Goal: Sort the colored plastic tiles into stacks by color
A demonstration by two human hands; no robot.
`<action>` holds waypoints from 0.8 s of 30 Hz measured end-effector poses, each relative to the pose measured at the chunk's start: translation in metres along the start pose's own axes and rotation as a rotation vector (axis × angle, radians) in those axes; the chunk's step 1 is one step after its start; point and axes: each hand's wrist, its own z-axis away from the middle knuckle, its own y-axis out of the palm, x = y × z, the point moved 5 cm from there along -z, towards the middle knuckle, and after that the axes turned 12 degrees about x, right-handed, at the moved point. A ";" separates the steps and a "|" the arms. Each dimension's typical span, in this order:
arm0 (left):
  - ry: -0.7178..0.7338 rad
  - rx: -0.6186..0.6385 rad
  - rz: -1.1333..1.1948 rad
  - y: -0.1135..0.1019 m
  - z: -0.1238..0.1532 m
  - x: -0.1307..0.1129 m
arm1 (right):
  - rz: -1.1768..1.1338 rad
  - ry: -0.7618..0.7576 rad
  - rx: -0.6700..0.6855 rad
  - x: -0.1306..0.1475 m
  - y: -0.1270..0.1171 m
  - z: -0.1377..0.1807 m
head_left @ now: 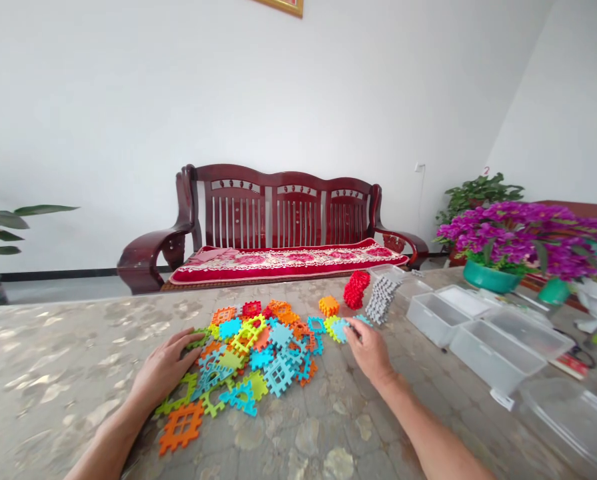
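Observation:
A heap of colourful interlocking plastic tiles lies on the table, with a light blue window tile (279, 375) and an orange window tile (181, 427) along its near side. My left hand (163, 367) rests at the heap's left edge, fingers stretched out and touching a green tile (197, 341). To the right of the heap, my right hand (369, 350) has its thumb and fingers closed on a light blue tile (339, 330). Beside that tile lies a yellow-green tile (329, 325). Just beyond stands a small orange stack of tiles (329, 306).
Behind my right hand stand a red stack (356, 290) and a grey stack (382, 300) of small pieces. Clear plastic boxes (498, 350) and a transparent lid (573, 417) occupy the right side. Purple flowers (518, 230) in a green pot stand farther back. A wooden bench (293, 210) is beyond the table.

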 end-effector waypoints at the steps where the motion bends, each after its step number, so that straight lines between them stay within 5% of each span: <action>1: 0.003 0.001 0.004 0.001 0.000 0.001 | -0.043 0.052 -0.065 -0.014 -0.007 -0.005; 4: 0.017 -0.009 0.015 0.002 -0.001 0.002 | -0.116 0.178 -0.166 -0.051 -0.021 -0.019; 10: 0.012 -0.026 0.021 0.001 0.000 0.002 | -0.049 0.281 -0.127 -0.084 -0.021 -0.036; 24: 0.016 -0.030 0.043 0.000 -0.001 0.002 | 0.542 0.259 0.070 -0.042 -0.014 -0.019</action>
